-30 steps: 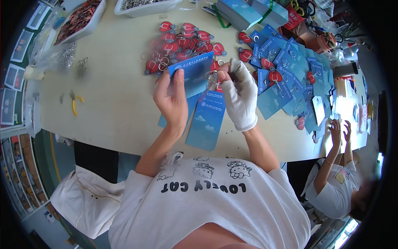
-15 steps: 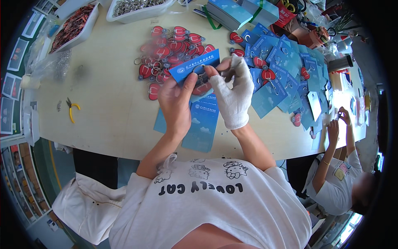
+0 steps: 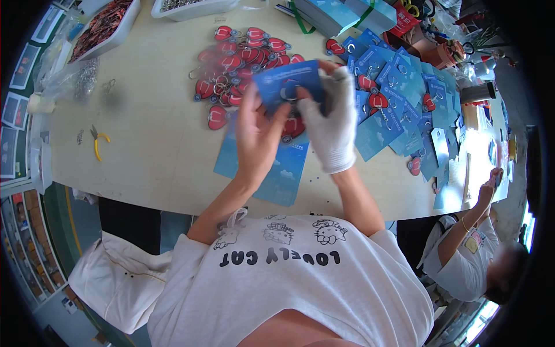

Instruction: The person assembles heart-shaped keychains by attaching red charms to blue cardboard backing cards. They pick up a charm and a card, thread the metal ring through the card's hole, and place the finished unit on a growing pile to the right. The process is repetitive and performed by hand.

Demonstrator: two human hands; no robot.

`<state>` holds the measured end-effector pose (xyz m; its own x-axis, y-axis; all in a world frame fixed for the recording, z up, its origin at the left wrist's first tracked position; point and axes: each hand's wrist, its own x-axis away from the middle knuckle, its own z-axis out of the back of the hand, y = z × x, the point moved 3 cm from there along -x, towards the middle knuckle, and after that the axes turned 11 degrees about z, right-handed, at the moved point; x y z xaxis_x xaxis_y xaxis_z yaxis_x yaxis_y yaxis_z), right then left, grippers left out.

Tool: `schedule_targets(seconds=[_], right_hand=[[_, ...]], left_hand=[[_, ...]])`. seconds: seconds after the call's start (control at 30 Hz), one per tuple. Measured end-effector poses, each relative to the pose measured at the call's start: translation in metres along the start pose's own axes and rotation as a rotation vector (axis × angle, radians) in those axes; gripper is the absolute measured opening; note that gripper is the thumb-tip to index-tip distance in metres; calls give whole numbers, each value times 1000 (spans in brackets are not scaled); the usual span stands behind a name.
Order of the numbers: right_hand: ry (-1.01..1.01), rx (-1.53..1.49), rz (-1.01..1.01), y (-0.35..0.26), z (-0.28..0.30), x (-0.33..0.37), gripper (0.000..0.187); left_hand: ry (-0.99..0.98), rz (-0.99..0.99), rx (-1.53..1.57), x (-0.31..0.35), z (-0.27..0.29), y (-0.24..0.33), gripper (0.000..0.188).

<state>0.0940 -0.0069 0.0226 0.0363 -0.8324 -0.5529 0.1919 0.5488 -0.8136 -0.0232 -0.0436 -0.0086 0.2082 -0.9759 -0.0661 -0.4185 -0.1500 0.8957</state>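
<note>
The largest thing before you was the pale table [image 3: 144,165]. On its right side lay a wide spread of blue cards [image 3: 370,141], and ahead of you, more to the left, was a heap of red key charms [image 3: 250,55]. Your bare left hand [image 3: 256,136] and your gloved right hand [image 3: 334,124] were both raised above the table, close together. Between them was the held card [image 3: 298,74]: your left hand gripped its left and lower side, your right hand its right side, with fingers partly behind. The card's visible long side ran from left to right, the right end slightly higher. Below the card, in the gap between your hands, was one red charm [image 3: 293,127]. The smallest thing, a metal ring [image 3: 287,93], showed at the card's face, nearest to your right thumb. Because of blur, I cannot tell whether it joined the charm.
</note>
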Motion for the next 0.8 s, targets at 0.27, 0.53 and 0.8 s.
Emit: schedule_targets(seconds=[0.27,0.53,0.8], right_hand=[[264,515,-65,59,172,-14,41],[-81,1019,416,37,91,-18,28],[-560,764,437,65,-7,17,16]], left_hand=[[215,-94,-1609,33,80,2,60],[245,-57,-1559,26,82,-16,50],[270,190,-865,17,102,5,23]])
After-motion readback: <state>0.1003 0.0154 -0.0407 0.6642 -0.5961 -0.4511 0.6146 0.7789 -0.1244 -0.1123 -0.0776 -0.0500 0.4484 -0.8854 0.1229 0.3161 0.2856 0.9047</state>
